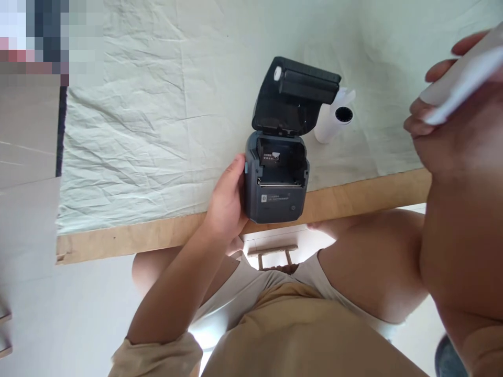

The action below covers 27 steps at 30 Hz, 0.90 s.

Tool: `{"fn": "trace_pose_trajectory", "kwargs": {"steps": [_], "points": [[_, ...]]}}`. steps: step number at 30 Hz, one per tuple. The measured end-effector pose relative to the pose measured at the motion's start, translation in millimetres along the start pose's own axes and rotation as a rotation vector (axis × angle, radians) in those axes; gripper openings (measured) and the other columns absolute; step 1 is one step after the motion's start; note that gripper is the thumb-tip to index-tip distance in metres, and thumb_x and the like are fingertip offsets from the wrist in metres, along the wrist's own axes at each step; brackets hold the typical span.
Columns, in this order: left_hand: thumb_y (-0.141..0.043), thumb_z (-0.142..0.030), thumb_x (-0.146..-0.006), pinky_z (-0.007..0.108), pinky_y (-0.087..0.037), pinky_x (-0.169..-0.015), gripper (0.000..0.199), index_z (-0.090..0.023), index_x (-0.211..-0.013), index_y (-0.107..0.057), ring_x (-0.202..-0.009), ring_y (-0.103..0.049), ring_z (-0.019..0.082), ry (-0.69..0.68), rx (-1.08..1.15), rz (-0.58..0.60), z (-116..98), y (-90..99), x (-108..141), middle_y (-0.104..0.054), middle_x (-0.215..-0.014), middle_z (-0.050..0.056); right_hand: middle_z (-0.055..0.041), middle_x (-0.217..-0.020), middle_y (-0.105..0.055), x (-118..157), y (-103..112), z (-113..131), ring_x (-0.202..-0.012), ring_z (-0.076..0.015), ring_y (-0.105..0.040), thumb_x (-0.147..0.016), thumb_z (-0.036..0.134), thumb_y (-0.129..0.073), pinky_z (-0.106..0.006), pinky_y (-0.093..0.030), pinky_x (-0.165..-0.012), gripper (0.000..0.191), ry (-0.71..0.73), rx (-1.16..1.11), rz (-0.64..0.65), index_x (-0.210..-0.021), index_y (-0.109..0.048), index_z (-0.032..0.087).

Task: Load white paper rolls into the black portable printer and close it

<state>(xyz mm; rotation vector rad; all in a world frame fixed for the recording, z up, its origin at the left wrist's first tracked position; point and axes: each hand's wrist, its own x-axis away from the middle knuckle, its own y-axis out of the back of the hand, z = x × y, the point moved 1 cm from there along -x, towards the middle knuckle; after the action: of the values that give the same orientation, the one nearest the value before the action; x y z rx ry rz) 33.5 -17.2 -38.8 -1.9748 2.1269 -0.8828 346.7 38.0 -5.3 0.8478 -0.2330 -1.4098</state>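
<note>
A dark grey handheld printer (pixel 277 204) has its black lid (pixel 293 102) swung up, showing an inner bay with no roll in it. My left hand (pixel 228 201) grips its left side, the thumb along the edge and the other fingers hidden behind or beneath. Up at the right, my right hand (pixel 444 99) is closed around a white object (pixel 467 78), blurred and partly cut off by the frame edge. A white paper roll (pixel 326 125) with a dark core lies on the cloth, just right of the lid.
A pale green, wrinkled cloth (pixel 137 115) covers the table, whose bare wooden front edge (pixel 129 238) runs above my thighs. Below it shows a wooden stool or rung (pixel 273 251). At the lower right stands a dark round container (pixel 450 356) on the floor.
</note>
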Motion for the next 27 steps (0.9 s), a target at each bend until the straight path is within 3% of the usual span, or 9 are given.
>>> {"fn": "trace_pose_trajectory", "kwargs": {"steps": [1,3,6,10,13,15,18,21,27], "points": [[-0.086,-0.064,-0.087,0.055,-0.073,-0.104,0.038,-0.027,-0.091,-0.077,-0.132,-0.083,0.043,-0.001,-0.005,-0.010,0.2,0.2,0.0,-0.086,-0.092,0.006,-0.0078,-0.102,-0.067,0.3,1.5,-16.1,-0.072,-0.0243,-0.069,-0.111,0.079,-0.056,-0.037,-0.030,-0.047,0.041,-0.057,-0.162,-0.194,-0.130,-0.075,0.047],[-0.086,-0.066,-0.087,0.056,-0.073,-0.105,0.041,-0.027,-0.090,-0.074,-0.132,-0.083,0.043,-0.001,-0.015,-0.019,0.4,-0.4,0.0,-0.086,-0.094,0.007,-0.0057,-0.092,-0.067,5.3,-1.5,-37.0,-0.065,-0.0204,-0.066,-0.098,0.069,-0.085,-0.036,-0.039,-0.047,0.032,-0.183,-0.246,-0.335,-0.105,-0.080,0.039],[-0.084,-0.069,-0.087,0.057,-0.073,-0.104,0.046,-0.026,-0.085,-0.068,-0.132,-0.082,0.044,0.011,-0.013,-0.012,0.1,-2.2,-0.3,-0.085,-0.096,0.007,-0.0035,-0.088,-0.073,14.9,-9.2,-46.5,-0.071,-0.0214,-0.073,-0.097,0.062,-0.090,-0.038,-0.055,-0.059,0.027,-0.233,-0.069,-0.307,-0.101,-0.081,0.037],[-0.087,-0.065,-0.085,0.054,-0.073,-0.101,0.042,-0.026,-0.090,-0.072,-0.130,-0.083,0.043,0.005,-0.014,-0.036,-1.1,-2.6,-1.1,-0.085,-0.092,0.006,-0.0044,-0.103,-0.080,12.8,-12.5,-62.2,-0.091,-0.0244,-0.078,-0.092,0.051,-0.097,-0.038,-0.060,-0.073,0.025,-0.117,0.188,-0.328,-0.101,-0.081,0.033],[-0.085,-0.064,-0.087,0.052,-0.072,-0.103,0.042,-0.026,-0.082,-0.068,-0.130,-0.083,0.041,-0.009,-0.030,-0.032,-1.8,-2.2,-1.2,-0.086,-0.091,0.007,-0.0049,-0.104,-0.077,7.0,-10.9,-73.7,-0.093,-0.0257,-0.076,-0.088,0.037,-0.100,-0.042,-0.061,-0.083,0.033,-0.155,0.295,-0.289,-0.114,-0.079,0.034],[-0.084,-0.065,-0.088,0.051,-0.072,-0.103,0.044,-0.026,-0.079,-0.066,-0.130,-0.083,0.041,-0.010,-0.032,-0.029,-1.8,-1.9,-0.8,-0.086,-0.091,0.007,-0.0043,-0.102,-0.075,7.8,-10.1,-65.0,-0.098,-0.0295,-0.076,-0.085,0.032,-0.101,-0.047,-0.061,-0.091,0.044,-0.143,0.338,-0.270,-0.123,-0.077,0.036],[-0.083,-0.068,-0.089,0.052,-0.072,-0.103,0.044,-0.026,-0.084,-0.070,-0.127,-0.084,0.041,-0.018,-0.049,-0.041,-1.6,-1.1,-0.1,-0.085,-0.089,0.007,-0.0073,-0.126,-0.075,14.9,-15.3,-26.2,-0.124,-0.0375,-0.074,-0.088,0.030,-0.096,-0.057,-0.059,-0.107,0.051,0.029,0.349,-0.352,-0.133,-0.074,0.039],[-0.083,-0.069,-0.090,0.051,-0.074,-0.099,0.043,-0.027,-0.090,-0.076,-0.123,-0.085,0.040,-0.031,-0.077,-0.065,-2.1,0.2,0.2,-0.084,-0.087,0.006,-0.0093,-0.117,-0.073,15.9,-35.8,8.4,-0.102,-0.0314,-0.074,-0.099,0.033,-0.084,-0.053,-0.062,-0.096,0.036,0.134,0.316,-0.312,-0.134,-0.073,0.034],[-0.083,-0.069,-0.091,0.049,-0.075,-0.099,0.044,-0.026,-0.091,-0.076,-0.126,-0.085,0.040,-0.011,-0.076,-0.073,-4.1,-0.5,-0.1,-0.086,-0.090,0.007,-0.0154,-0.140,-0.064,-9.4,-76.1,0.0,-0.120,-0.0336,-0.072,-0.100,0.042,-0.084,-0.053,-0.064,-0.101,0.044,-0.058,0.275,-0.074,-0.137,-0.064,0.028]]}}
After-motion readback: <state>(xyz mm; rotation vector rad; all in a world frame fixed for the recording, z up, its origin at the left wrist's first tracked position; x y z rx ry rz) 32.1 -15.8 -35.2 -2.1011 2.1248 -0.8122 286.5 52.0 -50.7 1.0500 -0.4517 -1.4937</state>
